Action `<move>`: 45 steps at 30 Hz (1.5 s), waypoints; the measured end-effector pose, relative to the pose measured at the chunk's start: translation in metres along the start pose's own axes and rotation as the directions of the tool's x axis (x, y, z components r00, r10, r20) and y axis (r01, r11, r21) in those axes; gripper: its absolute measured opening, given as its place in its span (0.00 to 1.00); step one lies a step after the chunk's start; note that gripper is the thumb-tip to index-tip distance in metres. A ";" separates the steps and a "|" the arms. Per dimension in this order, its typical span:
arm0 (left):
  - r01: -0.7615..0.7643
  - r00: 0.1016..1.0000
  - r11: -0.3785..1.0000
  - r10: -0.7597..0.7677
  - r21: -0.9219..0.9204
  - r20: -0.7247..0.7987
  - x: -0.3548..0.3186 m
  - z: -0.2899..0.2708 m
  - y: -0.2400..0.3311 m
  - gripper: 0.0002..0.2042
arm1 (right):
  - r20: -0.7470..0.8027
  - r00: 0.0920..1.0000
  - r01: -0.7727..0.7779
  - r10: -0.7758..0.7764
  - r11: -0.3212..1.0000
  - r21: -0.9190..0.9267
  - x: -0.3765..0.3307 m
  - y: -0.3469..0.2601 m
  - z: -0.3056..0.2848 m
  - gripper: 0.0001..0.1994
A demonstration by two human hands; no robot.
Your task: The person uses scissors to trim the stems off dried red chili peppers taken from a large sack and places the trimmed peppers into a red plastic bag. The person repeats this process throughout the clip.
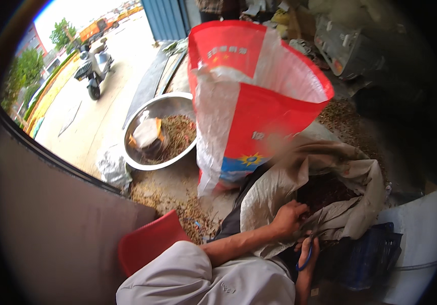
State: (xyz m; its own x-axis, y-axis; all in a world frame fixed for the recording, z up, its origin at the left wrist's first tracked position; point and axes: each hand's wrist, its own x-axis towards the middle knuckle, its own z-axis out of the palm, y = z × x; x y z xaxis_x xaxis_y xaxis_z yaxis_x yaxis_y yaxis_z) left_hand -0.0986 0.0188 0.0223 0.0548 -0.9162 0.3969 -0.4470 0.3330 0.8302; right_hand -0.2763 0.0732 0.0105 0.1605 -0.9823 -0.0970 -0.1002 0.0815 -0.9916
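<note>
My left hand [290, 218] is over the near rim of an open beige woven sack [267, 195]. Its fingers are curled together, and whatever they hold is too small or hidden to make out. Just below it, close to my lap, my right hand [307, 249] is closed around a pair of scissors [305, 262] with a blue handle loop; the blades are hard to see against the sack. Dark dried stuff [325, 195] fills the shadowed inside of the sack, whose edge is rolled outward.
A tall red and white sack [264, 112] stands open ahead. Left of it, a steel basin [152, 165] holds dried stalks and a pale scoop-like piece. A red plastic seat [147, 241] is by my left leg, a dark blue crate [371, 259] at right. Plant scraps litter the floor.
</note>
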 end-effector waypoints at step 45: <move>0.646 0.687 0.145 -0.539 -0.749 0.488 0.007 0.005 -0.004 0.10 | -0.109 0.981 0.059 -0.159 0.783 -0.619 -0.004 -0.035 -0.012 0.25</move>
State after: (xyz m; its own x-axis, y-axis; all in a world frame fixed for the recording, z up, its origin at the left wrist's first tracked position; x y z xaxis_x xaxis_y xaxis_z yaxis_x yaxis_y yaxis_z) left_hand -0.1011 0.0096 0.0199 -0.1573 -0.9174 -0.3656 0.6391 -0.3768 0.6705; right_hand -0.2852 0.0720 0.0467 0.0668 -0.9952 0.0721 -0.6771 -0.0983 -0.7293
